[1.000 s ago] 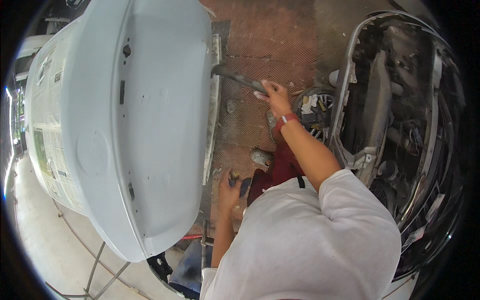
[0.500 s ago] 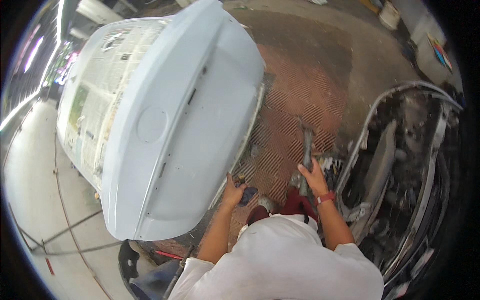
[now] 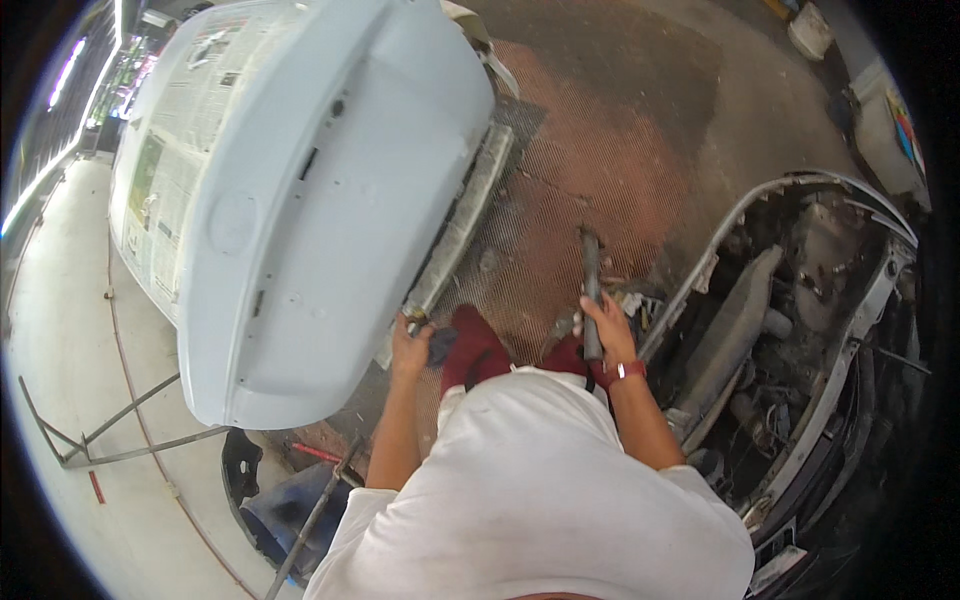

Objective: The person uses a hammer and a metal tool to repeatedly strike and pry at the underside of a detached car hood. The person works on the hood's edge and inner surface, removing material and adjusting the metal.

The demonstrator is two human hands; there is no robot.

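Rust-brown metal grating covers the floor in front of us, with a fine ribbed pattern and darker stains further away. On the left the ground changes to pale smooth concrete, where thin metal rods of a stand lie across it.

We see a large white car panel standing over the grating on our left side; its outer part is masked with sheets of newspaper. Along its lower edge runs a long grey strip. Our left hand is closed at the lower end of this strip, and a dark cloth is just beside the fingers; we cannot tell if the hand grips the strip or only the cloth.

Our right hand, with a red band on the wrist, is clenched around the handle of a grey tool, which points away from us, upright above the grating. The tool's head is well apart from the white panel.

On the right stands an open car body with bare dusty parts inside. A white bucket is far at the top, and a blue object lies below the panel, near our left elbow.
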